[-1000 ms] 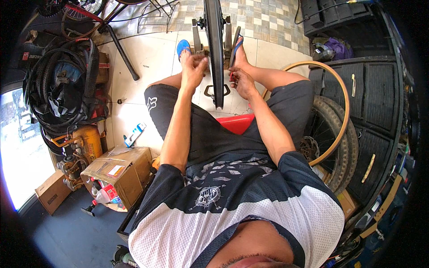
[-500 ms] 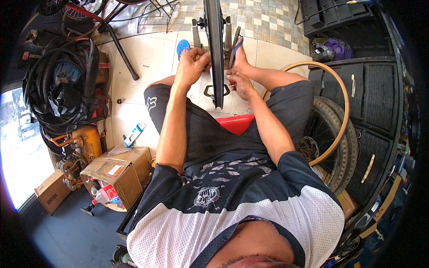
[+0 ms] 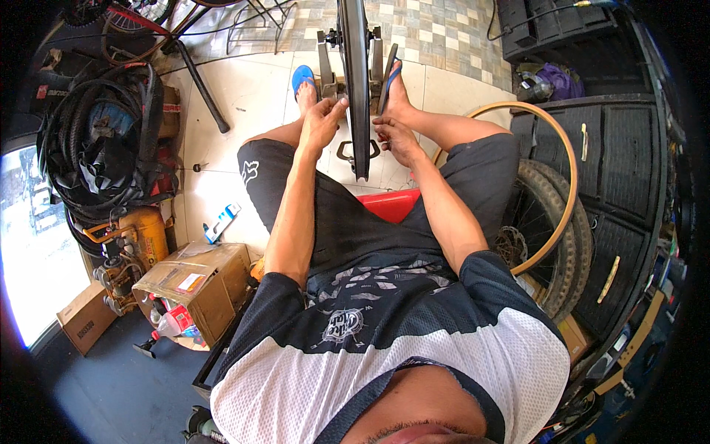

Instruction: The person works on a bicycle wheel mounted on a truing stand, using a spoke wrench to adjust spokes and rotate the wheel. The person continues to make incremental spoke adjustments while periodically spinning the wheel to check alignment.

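A bicycle wheel with a dark rim stands edge-on between my knees, held between the two arms of a wheel truing stand. A black looped bracket of the stand straddles the rim low down. On the wheel's left side is my left hand, its upper digit stretched toward the rim and its other fingers partly hidden. To the right of the rim is my right hand, fingers bent inward close to the wheel's side; whatever lies between the fingertips is too small to make out.
Something red shows between my thighs. A tan rim and knobby tyres lean by black drawers at right. At left are coiled tyres, a yellow machine and a cardboard box.
My left hand has dropped slightly and its fingers have loosened. The red bit seen at my right fingertips no longer shows clearly; that hand has barely moved.
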`<state>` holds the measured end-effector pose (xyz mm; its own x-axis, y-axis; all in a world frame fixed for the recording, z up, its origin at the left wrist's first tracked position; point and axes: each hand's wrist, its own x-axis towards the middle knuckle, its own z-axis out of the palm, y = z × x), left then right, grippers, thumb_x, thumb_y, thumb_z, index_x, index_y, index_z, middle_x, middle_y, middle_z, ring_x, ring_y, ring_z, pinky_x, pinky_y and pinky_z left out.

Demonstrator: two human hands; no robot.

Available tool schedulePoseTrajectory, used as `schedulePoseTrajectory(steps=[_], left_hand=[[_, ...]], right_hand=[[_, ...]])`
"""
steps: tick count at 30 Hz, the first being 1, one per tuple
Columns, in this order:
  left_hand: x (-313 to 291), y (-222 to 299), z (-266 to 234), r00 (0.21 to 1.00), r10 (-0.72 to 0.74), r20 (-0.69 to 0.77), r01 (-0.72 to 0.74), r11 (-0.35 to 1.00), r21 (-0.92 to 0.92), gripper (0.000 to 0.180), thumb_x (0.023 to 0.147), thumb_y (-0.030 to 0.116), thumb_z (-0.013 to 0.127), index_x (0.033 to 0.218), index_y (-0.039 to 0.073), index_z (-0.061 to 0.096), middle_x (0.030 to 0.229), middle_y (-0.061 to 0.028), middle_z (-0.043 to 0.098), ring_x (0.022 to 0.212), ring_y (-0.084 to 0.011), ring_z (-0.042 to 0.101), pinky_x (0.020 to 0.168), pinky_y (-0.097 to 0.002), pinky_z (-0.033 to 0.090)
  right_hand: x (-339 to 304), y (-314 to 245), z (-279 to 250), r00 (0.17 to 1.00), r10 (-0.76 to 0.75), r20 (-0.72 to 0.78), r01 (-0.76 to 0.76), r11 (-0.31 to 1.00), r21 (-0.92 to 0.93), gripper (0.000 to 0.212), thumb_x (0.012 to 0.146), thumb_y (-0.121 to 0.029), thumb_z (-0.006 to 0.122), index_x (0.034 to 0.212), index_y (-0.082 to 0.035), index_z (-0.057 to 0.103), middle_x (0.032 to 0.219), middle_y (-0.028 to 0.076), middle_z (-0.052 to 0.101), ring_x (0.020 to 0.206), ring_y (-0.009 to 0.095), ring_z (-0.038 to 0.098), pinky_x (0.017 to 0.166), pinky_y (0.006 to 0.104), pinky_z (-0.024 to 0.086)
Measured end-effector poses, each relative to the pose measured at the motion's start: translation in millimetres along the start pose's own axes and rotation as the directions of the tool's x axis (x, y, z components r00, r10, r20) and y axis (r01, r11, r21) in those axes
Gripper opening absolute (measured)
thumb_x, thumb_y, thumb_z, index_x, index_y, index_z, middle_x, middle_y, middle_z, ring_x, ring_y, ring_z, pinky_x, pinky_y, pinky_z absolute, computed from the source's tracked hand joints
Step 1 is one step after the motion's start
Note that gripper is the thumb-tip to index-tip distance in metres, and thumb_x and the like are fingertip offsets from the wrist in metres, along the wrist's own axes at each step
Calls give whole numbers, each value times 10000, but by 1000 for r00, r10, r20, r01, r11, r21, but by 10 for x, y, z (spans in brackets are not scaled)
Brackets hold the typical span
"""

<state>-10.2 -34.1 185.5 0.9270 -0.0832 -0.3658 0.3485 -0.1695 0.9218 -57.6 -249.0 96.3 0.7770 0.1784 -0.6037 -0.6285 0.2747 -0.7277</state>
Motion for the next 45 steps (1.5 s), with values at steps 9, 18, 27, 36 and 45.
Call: schedulePoseTrajectory(steps=[9, 18, 27, 36, 45], left_hand=[[35, 436, -91, 987, 146, 70, -139, 986, -87, 375, 995, 353, 653, 903, -8, 696, 802, -38, 673, 677, -87, 559, 617, -244, 455], [45, 534, -139, 986, 157, -53, -165, 963, -211, 351, 992, 347, 656, 974, -2, 686, 862, -45, 687, 713, -85, 577, 627, -257, 462], [30, 7, -12, 998, 52, 27, -51, 999, -17, 514, 1009, 461, 585, 994, -36, 715, 864, -81, 661, 813, -179, 584, 854, -334, 456], [94, 459, -46, 995, 96, 27, -97, 994, 43, 519, 1007, 422, 600, 879, -60, 745, 651, -42, 638, 643, -99, 516, 624, -280, 436], [55, 425, -63, 999, 41, 8, -38, 969, -243, 414, 1012, 359, 618, 902, -30, 710, 779, -46, 671, 680, -100, 578, 614, -260, 476]], right_hand=[[24, 31, -21, 1000, -3, 8, 3, 1000, 8, 213, 920, -195, 649, 1120, -125, 627, 856, -50, 513, 786, 100, 482, 679, 278, 398], [13, 29, -30, 999, -31, 14, 31, 999, 11, 215, 918, -207, 653, 1117, -127, 633, 860, -51, 523, 785, 96, 487, 672, 279, 406], [20, 30, -25, 1000, -15, -3, 15, 1000, -17, 200, 936, -197, 645, 1123, -129, 635, 864, -57, 543, 778, 92, 499, 675, 276, 416], [31, 40, -53, 1000, -4, 26, 3, 1000, 12, 229, 924, -206, 646, 1137, -121, 629, 879, -55, 534, 784, 93, 495, 683, 283, 409], [12, 26, 57, 999, -41, -14, 41, 999, -35, 313, 901, -88, 652, 1209, -64, 601, 913, -17, 560, 771, 108, 536, 639, 268, 428]])
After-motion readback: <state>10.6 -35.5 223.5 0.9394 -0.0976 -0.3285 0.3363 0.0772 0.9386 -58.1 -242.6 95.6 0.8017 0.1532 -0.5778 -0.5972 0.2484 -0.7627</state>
